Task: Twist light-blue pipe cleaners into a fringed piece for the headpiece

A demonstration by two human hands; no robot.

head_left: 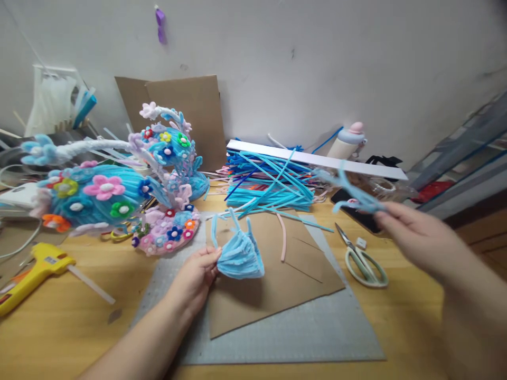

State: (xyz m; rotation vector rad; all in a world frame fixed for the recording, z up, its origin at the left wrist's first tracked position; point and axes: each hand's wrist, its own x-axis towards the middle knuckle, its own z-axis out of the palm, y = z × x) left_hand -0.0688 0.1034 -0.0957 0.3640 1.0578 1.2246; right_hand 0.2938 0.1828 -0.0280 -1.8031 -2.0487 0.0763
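Note:
My left hand (204,266) pinches the left edge of a light blue pleated piece (240,256), which is held above a brown cardboard sheet (273,295). Several fuzzy stems stick up from the piece's top. Off to the right, my right hand (400,221) is closed on a bundle of light blue fuzzy stems (358,196), slightly blurred, near a dark phone (356,214). A short pink stem (282,237) lies on the cardboard. Scissors (362,261) with pale green handles rest on the table below the right hand's bundle.
Two flower-covered blue decorations (99,195) (170,145) stand at the left. A yellow glue gun (35,272) lies at the far left. Behind the cardboard are piled blue stems (269,184), a white strip (317,160) and a bottle (345,143). A grey mat (309,338) lies beneath the cardboard.

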